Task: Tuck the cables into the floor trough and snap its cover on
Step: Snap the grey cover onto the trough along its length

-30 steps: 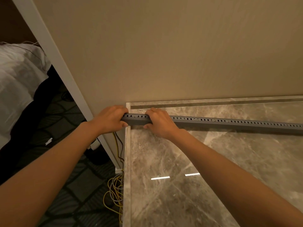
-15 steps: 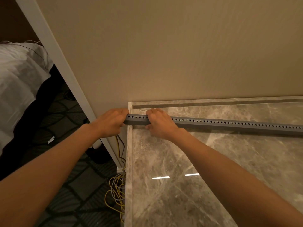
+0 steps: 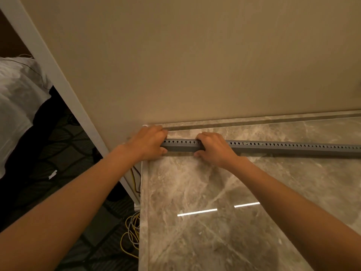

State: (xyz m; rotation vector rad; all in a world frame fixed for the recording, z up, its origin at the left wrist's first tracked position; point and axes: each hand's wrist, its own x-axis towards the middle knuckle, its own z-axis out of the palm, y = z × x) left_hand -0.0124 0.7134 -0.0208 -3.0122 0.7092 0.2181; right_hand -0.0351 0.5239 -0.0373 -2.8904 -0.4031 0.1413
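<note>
1. We look down at our two bare hands on a long grey trough (image 3: pixel 273 148) that lies on a marble floor (image 3: pixel 214 192), running rightward out of view, parallel to a beige wall (image 3: pixel 195 55).

2. Our left hand (image 3: pixel 148 142) wraps the trough's left end, fingers (image 3: pixel 156 132) curled closed over its top edge, thumb below. We judge this hold steadies the end near the floor's left corner.

3. Our right hand (image 3: pixel 213 146) grips the trough just beside the left hand, fingers folded over the top and thumb pressed against the near side. The two hands sit close together, apart by a short bare stretch of trough, likely so that pressure lands on one spot at a time.

4. A row of small holes runs along the trough's upper face. We cannot tell whether this face is the cover already on or the trough body itself.

5. What lies inside the trough is hidden; no cables show along its length.

6. A narrow dark groove (image 3: pixel 254 124) runs in the floor between the trough and the wall, just beside the trough. It looks empty where visible.

7. Yellow cables (image 3: pixel 132 231) lie looped on the dark carpet (image 3: pixel 58 153) below the floor's left edge, well apart from the trough, with a strand rising along a white post (image 3: pixel 58 75). We judge the tucking is not finished.

8. White bedding (image 3: pixel 17 98) sits at far left.
</note>
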